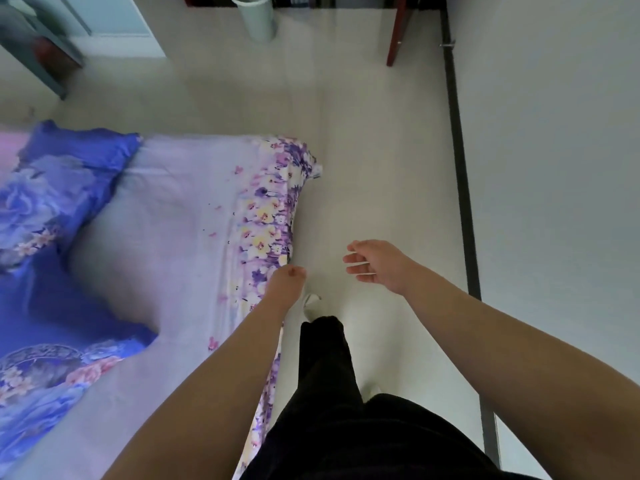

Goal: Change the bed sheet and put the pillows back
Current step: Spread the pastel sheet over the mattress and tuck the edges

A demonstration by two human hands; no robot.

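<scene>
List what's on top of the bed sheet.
On the sheet: a blue floral pillow and a blue quilt. Whatever lies beneath them is hidden.

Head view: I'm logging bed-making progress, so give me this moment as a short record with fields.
bed sheet: pale lilac sheet with a flowered border spread over the mattress, border hanging over the side by the person
bedding on top: blue flowered quilt, bunched at the left
left hand: at the sheet's flowered edge, fingers hidden, grip unclear
right hand: over the floor, fingers loosely curled, holding nothing
floor: pale tiles, a light bin at the far end
pillows: cannot pick out any for certain
</scene>
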